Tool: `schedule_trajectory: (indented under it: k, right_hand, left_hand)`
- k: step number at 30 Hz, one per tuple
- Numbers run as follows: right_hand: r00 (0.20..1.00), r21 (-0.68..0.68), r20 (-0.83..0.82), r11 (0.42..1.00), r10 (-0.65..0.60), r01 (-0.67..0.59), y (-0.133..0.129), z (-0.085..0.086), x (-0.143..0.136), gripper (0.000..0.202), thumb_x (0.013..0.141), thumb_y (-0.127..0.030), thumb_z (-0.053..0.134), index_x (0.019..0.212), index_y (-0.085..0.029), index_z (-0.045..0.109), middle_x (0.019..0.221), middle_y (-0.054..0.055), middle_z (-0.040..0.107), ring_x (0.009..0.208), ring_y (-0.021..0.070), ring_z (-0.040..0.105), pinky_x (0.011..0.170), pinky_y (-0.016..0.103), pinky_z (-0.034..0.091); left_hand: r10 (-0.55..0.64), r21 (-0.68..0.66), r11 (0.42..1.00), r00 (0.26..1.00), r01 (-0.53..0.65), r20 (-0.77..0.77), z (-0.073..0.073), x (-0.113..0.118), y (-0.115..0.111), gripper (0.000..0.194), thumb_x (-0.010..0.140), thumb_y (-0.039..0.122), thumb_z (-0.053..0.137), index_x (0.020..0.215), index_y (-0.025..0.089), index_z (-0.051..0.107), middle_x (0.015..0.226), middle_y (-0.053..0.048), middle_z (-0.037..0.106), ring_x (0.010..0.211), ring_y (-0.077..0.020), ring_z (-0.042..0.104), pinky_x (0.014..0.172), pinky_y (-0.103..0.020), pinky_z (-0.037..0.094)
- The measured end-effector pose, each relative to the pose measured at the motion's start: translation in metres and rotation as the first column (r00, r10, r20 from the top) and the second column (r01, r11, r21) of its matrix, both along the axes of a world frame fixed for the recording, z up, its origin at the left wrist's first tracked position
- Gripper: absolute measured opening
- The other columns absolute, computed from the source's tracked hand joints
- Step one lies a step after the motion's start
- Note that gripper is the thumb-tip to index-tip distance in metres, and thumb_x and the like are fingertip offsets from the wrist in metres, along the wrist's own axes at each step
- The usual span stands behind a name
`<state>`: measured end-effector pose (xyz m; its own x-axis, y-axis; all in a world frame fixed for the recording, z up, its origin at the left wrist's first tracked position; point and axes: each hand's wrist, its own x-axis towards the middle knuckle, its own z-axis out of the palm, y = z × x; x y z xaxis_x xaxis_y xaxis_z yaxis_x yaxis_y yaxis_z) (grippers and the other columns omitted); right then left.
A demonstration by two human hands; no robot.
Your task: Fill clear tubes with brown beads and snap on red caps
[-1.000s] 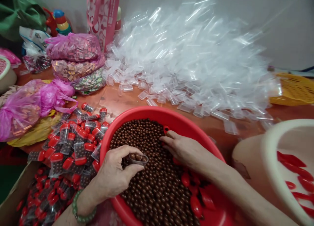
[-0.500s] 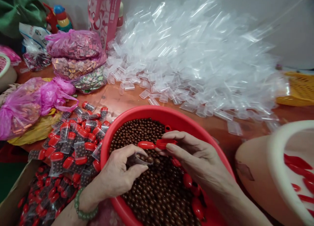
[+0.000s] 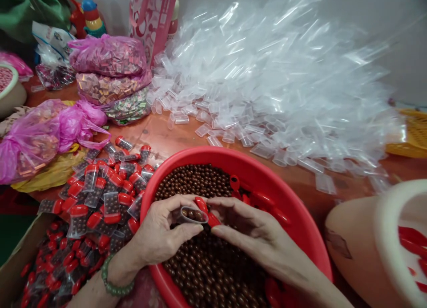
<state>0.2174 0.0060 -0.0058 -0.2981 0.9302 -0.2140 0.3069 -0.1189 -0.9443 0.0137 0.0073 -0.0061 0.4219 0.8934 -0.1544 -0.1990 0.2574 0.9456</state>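
Note:
My left hand (image 3: pixel 163 232), with a green bead bracelet at the wrist, is closed around a clear plastic tube (image 3: pixel 192 216) holding brown balls, its open mouth facing right. My right hand (image 3: pixel 253 228) pinches a red cap (image 3: pixel 211 213) with its flip lid folded open. The cap sits right at the tube's mouth; whether the two touch I cannot tell. Both hands are above a red basin (image 3: pixel 267 172) of glossy brown balls (image 3: pixel 213 272). More red caps (image 3: pixel 272 205) lie along the basin's right inner side.
Filled red-capped tubes (image 3: pixel 111 205) are heaped left of the basin, over a box of more. Clear empty tubes (image 3: pixel 273 94) form a large pile behind. A cream bucket (image 3: pixel 353 228) with red caps stands right. Pink bags (image 3: pixel 110 58) of small packets lie back left.
My right hand has moved left and slightly down, bringing the red cap to the mouth of the tube in my left hand. The view has shifted slightly.

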Motion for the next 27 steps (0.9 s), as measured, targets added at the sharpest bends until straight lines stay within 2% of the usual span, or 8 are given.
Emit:
schedule_trajectory:
  k: [4,6,8,13,16,18,22,27]
  right_hand:
    - [0.988,0.049,0.106,0.992,0.114,-0.12,-0.002,0.0,-0.002,0.037,0.085,-0.038,0.064,0.121,-0.027,0.065,0.097,0.005,0.072,0.091,0.0216,0.068,0.077,0.033,0.058]
    - [0.99,0.013,0.036,0.991,0.136,-0.137,-0.002,0.0,-0.003,0.031,0.089,-0.041,0.06,0.115,-0.027,0.068,0.092,0.005,0.071,0.091,0.0217,0.068,0.078,0.033,0.057]
    - [0.986,-0.106,-0.105,0.984,0.13,-0.141,-0.002,-0.002,-0.004,0.027,0.091,-0.042,0.056,0.108,-0.025,0.068,0.081,0.003,0.071,0.082,0.0199,0.069,0.079,0.034,0.056]
    - [0.909,-0.377,-0.399,0.925,-0.123,-0.04,-0.005,-0.01,-0.008,0.031,0.088,-0.048,0.062,0.106,-0.023,0.064,0.069,0.001,0.068,0.064,0.0159,0.067,0.067,0.03,0.055]
    - [0.873,-0.428,-0.404,0.9,-0.273,0.084,-0.008,-0.013,-0.01,0.045,0.083,-0.046,0.069,0.121,-0.026,0.057,0.077,0.002,0.07,0.059,0.0141,0.065,0.059,0.027,0.055]
    - [0.865,-0.419,-0.4,0.9,-0.303,0.122,-0.008,-0.013,-0.011,0.051,0.081,-0.044,0.072,0.126,-0.026,0.055,0.078,0.002,0.071,0.057,0.0142,0.065,0.058,0.028,0.056]
    - [0.875,-0.367,-0.432,0.929,-0.219,0.051,-0.007,-0.011,-0.009,0.033,0.077,-0.044,0.076,0.101,-0.022,0.066,0.072,0.002,0.071,0.057,0.0142,0.067,0.059,0.027,0.058]
    - [0.899,-0.375,-0.379,0.924,-0.219,0.067,-0.002,-0.007,-0.008,0.032,0.068,-0.042,0.082,0.083,-0.02,0.064,0.064,0.0,0.069,0.05,0.0127,0.063,0.05,0.024,0.054]
  left_hand:
    - [0.029,0.017,0.999,0.999,-0.028,-0.04,0.0,-0.003,0.001,0.011,0.079,0.011,0.065,0.089,0.015,0.063,0.116,-0.009,0.067,0.104,-0.019,0.064,0.093,-0.03,0.047]
    - [0.041,0.032,0.999,0.999,-0.041,-0.021,-0.001,-0.004,0.001,0.011,0.079,0.011,0.066,0.089,0.015,0.063,0.12,-0.009,0.066,0.106,-0.0187,0.064,0.094,-0.03,0.047]
    - [0.045,0.051,0.998,0.999,-0.045,0.004,-0.001,-0.005,0.001,0.012,0.08,0.011,0.066,0.09,0.016,0.063,0.123,-0.009,0.066,0.107,-0.0179,0.065,0.093,-0.028,0.048]
    - [0.013,0.147,0.989,1.0,-0.009,-0.029,0.002,-0.004,0.0,0.008,0.08,0.012,0.068,0.086,0.014,0.063,0.117,-0.013,0.07,0.101,-0.0196,0.069,0.086,-0.028,0.052]
    - [0.024,0.219,0.976,0.997,-0.009,-0.068,0.005,-0.001,0.0,0.004,0.08,0.013,0.067,0.083,0.013,0.064,0.111,-0.015,0.073,0.106,-0.0231,0.069,0.092,-0.032,0.052]
    - [0.029,0.255,0.967,0.996,-0.005,-0.088,0.006,0.0,0.0,0.004,0.081,0.013,0.067,0.083,0.014,0.065,0.104,-0.014,0.075,0.11,-0.0242,0.068,0.095,-0.034,0.052]
    - [0.022,0.276,0.961,0.995,0.006,-0.098,0.004,0.0,-0.002,0.006,0.08,0.014,0.07,0.085,0.013,0.067,0.107,-0.016,0.075,0.108,-0.0238,0.069,0.093,-0.032,0.053]
    - [-0.039,0.223,0.973,0.995,0.058,-0.088,0.001,-0.001,-0.001,0.008,0.08,0.015,0.07,0.087,0.012,0.069,0.114,-0.016,0.072,0.1,-0.0226,0.071,0.091,-0.032,0.053]
